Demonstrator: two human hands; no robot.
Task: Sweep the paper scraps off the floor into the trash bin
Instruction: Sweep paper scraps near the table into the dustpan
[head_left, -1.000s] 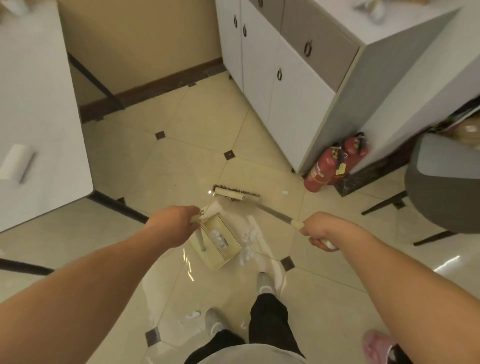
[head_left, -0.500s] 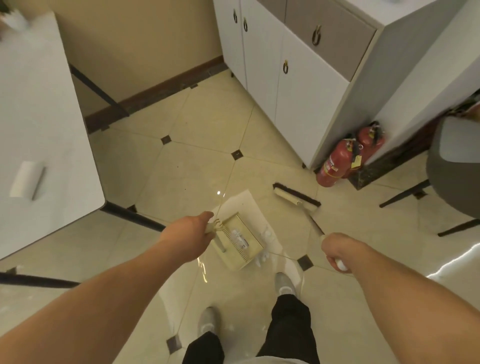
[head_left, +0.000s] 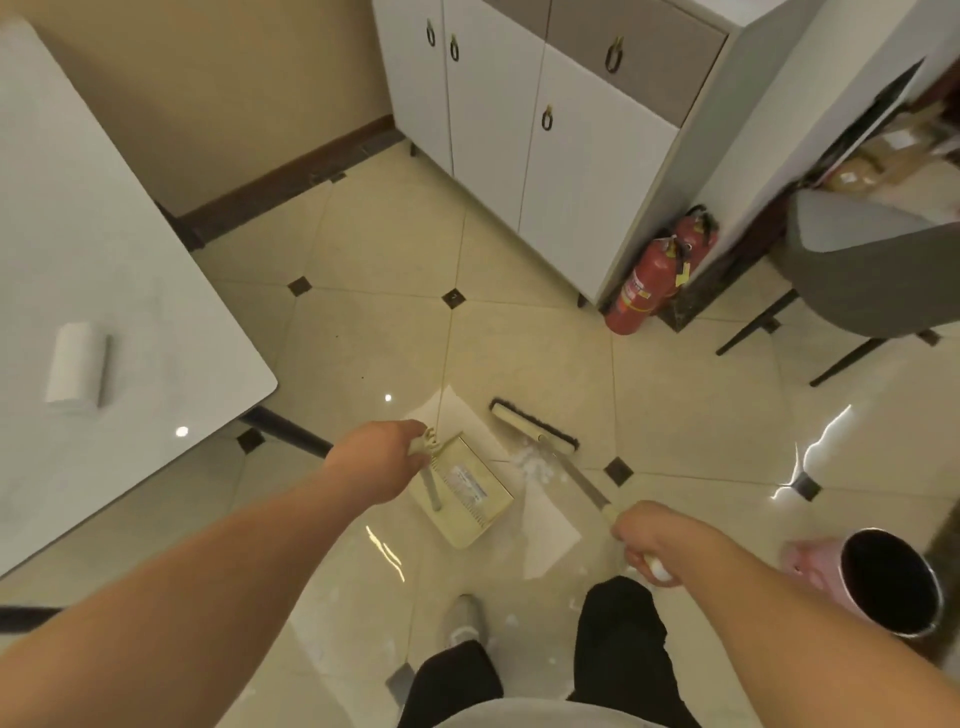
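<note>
While the left hand (head_left: 382, 462) grips the handle of the cream plastic dustpan (head_left: 470, 493) and holds it tipped against the glossy beige tiled floor (head_left: 395, 249), the right hand (head_left: 647, 540) is clenched round the cream end of the long-handled broom (head_left: 535, 428), whose dark-bristled head sits just past a little heap of white paper scraps (head_left: 530, 462). So this looks like the gathering step: the pile lies between the broom head and the dustpan's open side, close to both but not in the pan yet, as far as one can tell. Next move probably calls for a short pull of the broom toward the pan, with the pan lip kept flat on the tile so the bits don't slide under it. A few more specks lie scattered near the person's grey shoe (head_left: 465, 621), so they'd likely need a second pass. The pink trash bin with the dark inside (head_left: 883, 582) stands just beside the right forearm, near enough for a quick tip of the pan afterwards. Room-wise, there's open tile ahead, but the white table's corner (head_left: 260, 384) juts in on the left, the white cabinet (head_left: 571, 182) and two red fire extinguishers (head_left: 644, 286) sit ahead on the right, and the grey chair's dark legs (head_left: 753, 327) splay out there too, so wide swings that way look risky.
</note>
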